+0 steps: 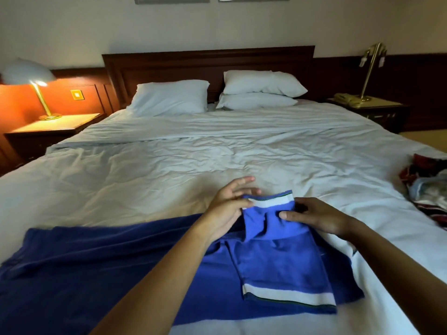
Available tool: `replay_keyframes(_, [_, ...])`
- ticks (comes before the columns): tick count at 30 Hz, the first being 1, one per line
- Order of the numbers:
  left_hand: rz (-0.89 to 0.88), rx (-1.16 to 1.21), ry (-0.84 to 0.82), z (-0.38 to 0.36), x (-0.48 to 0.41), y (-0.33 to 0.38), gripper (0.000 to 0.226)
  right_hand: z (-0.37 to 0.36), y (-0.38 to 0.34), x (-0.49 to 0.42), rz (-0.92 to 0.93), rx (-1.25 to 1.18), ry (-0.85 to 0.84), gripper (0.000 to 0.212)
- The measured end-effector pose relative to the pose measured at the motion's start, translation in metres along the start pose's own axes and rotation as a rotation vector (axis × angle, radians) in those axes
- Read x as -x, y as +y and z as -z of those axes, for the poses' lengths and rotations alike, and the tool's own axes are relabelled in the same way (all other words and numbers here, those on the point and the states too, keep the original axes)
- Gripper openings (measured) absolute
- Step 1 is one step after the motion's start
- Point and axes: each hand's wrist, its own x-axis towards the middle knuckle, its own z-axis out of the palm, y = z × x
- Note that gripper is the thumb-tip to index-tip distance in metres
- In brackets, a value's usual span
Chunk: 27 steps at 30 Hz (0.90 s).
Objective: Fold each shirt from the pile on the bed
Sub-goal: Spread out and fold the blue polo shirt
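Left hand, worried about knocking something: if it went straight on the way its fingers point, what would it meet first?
Only bare white bedding lies ahead of the left hand; the way looks free as far as visible, depth unclear.

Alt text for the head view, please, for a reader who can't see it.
A left hand and a right hand pinch the white-banded sleeve of a blue shirt spread on the near part of a white bed. A pile of clothes lies at the bed's right edge; pillows and a lit lamp are beyond.
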Motion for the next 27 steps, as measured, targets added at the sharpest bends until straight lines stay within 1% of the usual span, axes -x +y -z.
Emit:
replay_keyframes(1, [-0.045,0.049,-0.009,-0.001,-0.001,0.007,0.052,0.001,-0.001,0.0,0.021,-0.062,-0.031,0.031])
replay_keyframes(2, [-0.069,0.09,0.007,-0.001,-0.002,0.012,0.046,0.002,0.0,-0.004,0.052,-0.082,-0.006,0.03])
replay_keyframes(3, [-0.049,0.11,0.038,0.0,-0.003,0.014,0.043,0.002,0.0,-0.008,0.097,-0.095,0.06,0.032])
replay_keyframes(4, [0.022,0.108,0.073,0.003,-0.003,0.014,0.047,0.001,0.001,-0.013,0.14,-0.114,0.141,0.034])
replay_keyframes(5, [0.127,0.055,0.076,0.008,-0.003,0.011,0.054,-0.002,0.0,-0.018,0.172,-0.151,0.209,0.032])
replay_keyframes(6, [0.247,-0.048,0.049,0.014,-0.001,0.009,0.06,-0.004,-0.002,-0.023,0.195,-0.201,0.262,0.023])
replay_keyframes(7, [0.35,-0.163,-0.012,0.02,0.001,0.005,0.063,-0.008,-0.005,-0.028,0.206,-0.259,0.297,0.014])
replay_keyframes(8, [0.413,-0.261,-0.076,0.024,0.003,0.0,0.061,-0.009,-0.008,-0.034,0.19,-0.298,0.329,0.011])
replay_keyframes(9, [0.429,-0.338,-0.133,0.025,0.003,-0.004,0.051,-0.011,-0.009,-0.041,0.162,-0.318,0.349,0.014])
replay_keyframes(10, [0.4,-0.396,-0.138,0.024,0.002,-0.007,0.038,-0.012,-0.009,-0.048,0.121,-0.314,0.361,0.019])
replay_keyframes(11, [0.358,-0.411,-0.097,0.022,-0.002,-0.008,0.028,-0.013,-0.008,-0.055,0.086,-0.301,0.366,0.025])
replay_keyframes(12, [0.335,-0.384,-0.04,0.023,-0.005,-0.009,0.024,-0.014,-0.007,-0.061,0.055,-0.276,0.368,0.03])
replay_keyframes(13, [0.336,-0.304,0.016,0.023,-0.008,-0.01,0.027,-0.015,-0.005,-0.064,0.023,-0.254,0.364,0.031])
replay_keyframes(14, [0.36,-0.203,0.05,0.026,-0.01,-0.012,0.035,-0.015,-0.002,-0.066,-0.016,-0.246,0.347,0.03])
replay_keyframes(15, [0.402,-0.136,0.052,0.03,-0.011,-0.014,0.045,-0.013,0.002,-0.066,-0.067,-0.25,0.308,0.028])
replay_keyframes(16, [0.458,-0.113,0.019,0.034,-0.009,-0.016,0.052,-0.012,0.007,-0.064,-0.139,-0.252,0.251,0.026])
replay_keyframes(17, [0.507,-0.112,-0.026,0.037,-0.006,-0.018,0.052,-0.011,0.011,-0.06,-0.225,-0.238,0.18,0.024])
replay_keyframes(19, [0.547,-0.149,-0.094,0.044,0.001,-0.023,0.039,-0.008,0.021,-0.052,-0.402,-0.155,0.055,0.023])
replay_keyframes(21, [0.527,-0.208,-0.099,0.044,0.005,-0.022,0.026,-0.006,0.029,-0.047,-0.492,-0.091,0.032,0.025])
replay_keyframes(24, [0.5,-0.353,-0.017,0.044,0.0,-0.028,0.018,-0.008,0.032,-0.049,-0.487,-0.074,0.108,0.022])
replay_keyframes(25, [0.509,-0.342,0.006,0.042,0.0,-0.029,0.021,-0.011,0.031,-0.049,-0.46,-0.046,0.125,0.019])
replay_keyframes(27, [0.521,-0.198,-0.027,0.042,-0.004,-0.032,0.037,-0.015,0.03,-0.053,-0.356,0.004,0.179,0.018])
